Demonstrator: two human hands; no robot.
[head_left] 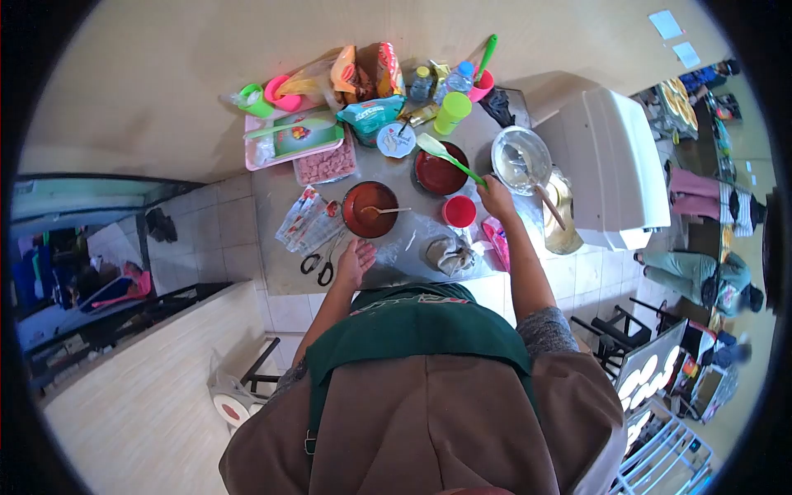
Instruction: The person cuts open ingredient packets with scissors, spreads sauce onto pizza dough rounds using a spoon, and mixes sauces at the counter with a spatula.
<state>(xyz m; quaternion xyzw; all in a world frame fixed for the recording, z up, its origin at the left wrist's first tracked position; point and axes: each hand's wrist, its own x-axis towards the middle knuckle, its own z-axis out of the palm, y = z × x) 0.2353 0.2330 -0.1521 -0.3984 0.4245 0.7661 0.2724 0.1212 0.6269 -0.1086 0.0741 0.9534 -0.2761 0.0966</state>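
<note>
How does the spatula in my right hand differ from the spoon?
The spatula is in your right hand; the spoon sits unheld in a bowl, its handle over the rim. The spatula's handle is bright green, the spoon's pale. The spatula looks larger than the spoon. Both are handled utensils.

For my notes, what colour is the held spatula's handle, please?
The handle is green in the head view.
</note>
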